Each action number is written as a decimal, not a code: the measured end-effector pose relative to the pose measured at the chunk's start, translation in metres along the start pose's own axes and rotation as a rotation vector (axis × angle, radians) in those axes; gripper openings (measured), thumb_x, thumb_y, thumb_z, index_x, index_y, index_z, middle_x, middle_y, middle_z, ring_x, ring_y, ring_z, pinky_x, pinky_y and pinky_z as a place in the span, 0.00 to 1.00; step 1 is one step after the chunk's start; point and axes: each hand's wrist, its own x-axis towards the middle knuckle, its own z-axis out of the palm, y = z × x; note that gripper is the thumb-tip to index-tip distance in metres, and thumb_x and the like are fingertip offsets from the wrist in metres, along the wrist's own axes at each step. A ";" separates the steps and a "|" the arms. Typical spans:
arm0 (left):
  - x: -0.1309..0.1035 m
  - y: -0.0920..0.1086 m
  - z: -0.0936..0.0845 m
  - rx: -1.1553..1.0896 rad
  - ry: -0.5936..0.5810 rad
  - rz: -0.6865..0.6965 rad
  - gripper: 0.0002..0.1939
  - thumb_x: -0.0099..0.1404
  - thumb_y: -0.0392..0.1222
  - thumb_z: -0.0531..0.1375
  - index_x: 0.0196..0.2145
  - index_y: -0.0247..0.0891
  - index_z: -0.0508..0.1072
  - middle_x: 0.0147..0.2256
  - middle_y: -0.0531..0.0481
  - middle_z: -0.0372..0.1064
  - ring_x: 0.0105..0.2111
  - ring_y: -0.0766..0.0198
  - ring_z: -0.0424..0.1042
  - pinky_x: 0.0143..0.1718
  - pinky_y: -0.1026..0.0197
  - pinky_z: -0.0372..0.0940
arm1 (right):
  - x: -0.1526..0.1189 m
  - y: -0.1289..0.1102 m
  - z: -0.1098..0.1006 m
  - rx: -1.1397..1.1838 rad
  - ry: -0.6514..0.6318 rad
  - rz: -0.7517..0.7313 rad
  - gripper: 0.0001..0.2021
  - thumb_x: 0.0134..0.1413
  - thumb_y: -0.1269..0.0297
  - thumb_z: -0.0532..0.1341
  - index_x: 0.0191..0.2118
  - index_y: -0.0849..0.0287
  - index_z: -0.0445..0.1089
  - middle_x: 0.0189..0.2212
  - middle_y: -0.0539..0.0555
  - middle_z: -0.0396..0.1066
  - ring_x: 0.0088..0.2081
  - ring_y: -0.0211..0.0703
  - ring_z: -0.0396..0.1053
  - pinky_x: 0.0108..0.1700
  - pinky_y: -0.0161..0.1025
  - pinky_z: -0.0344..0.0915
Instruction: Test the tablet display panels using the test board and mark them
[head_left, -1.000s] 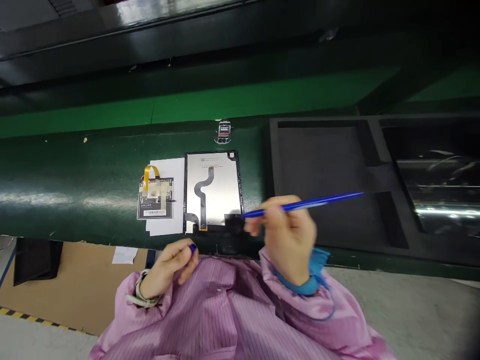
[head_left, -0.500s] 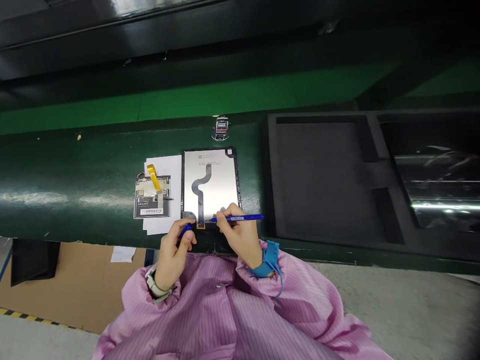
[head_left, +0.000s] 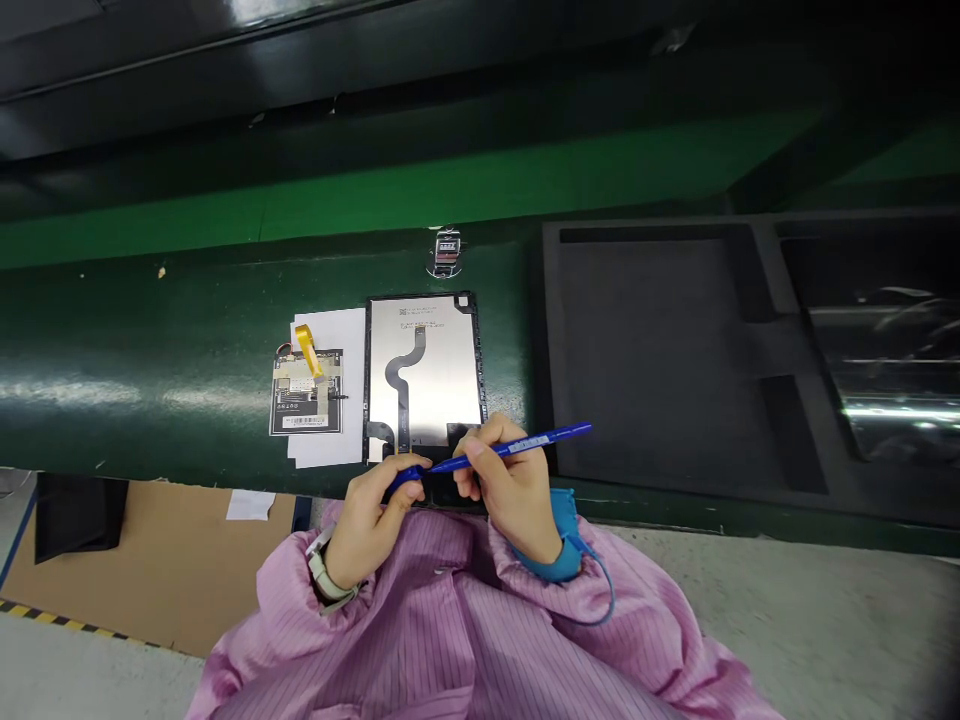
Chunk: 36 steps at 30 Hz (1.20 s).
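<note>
My right hand [head_left: 510, 485] is closed on a blue pen [head_left: 525, 445], whose tip points left. My left hand [head_left: 375, 515] pinches a blue pen cap [head_left: 406, 478], and the pen's tip is at the cap's opening. Both hands are over the lower edge of a silver-backed display panel [head_left: 450, 370] with a black frame. A curved dark flex cable [head_left: 403, 390] runs down the panel. To its left, a small circuit board assembly [head_left: 306, 410] with a yellow ribbon [head_left: 307, 350] lies partly on white paper [head_left: 354, 400].
A metal counter device [head_left: 447, 252] sits behind the panel on the green bench [head_left: 187, 350]. On the right lies a large black foam tray [head_left: 645, 360]. Below the bench at left are a brown board [head_left: 172, 560], a black box and a paper.
My right hand has lifted the pen off the panel and moved toward me, tilting it. My left hand has moved right with the cap, so pen tip and cap now meet.
</note>
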 end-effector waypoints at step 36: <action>0.021 0.007 -0.007 -0.532 0.541 -0.422 0.38 0.51 0.51 0.72 0.57 0.39 0.66 0.59 0.37 0.63 0.53 0.54 0.70 0.54 0.55 0.64 | 0.017 0.009 -0.034 0.255 0.214 0.332 0.37 0.39 0.41 0.71 0.54 0.56 0.72 0.59 0.52 0.69 0.62 0.46 0.64 0.66 0.38 0.61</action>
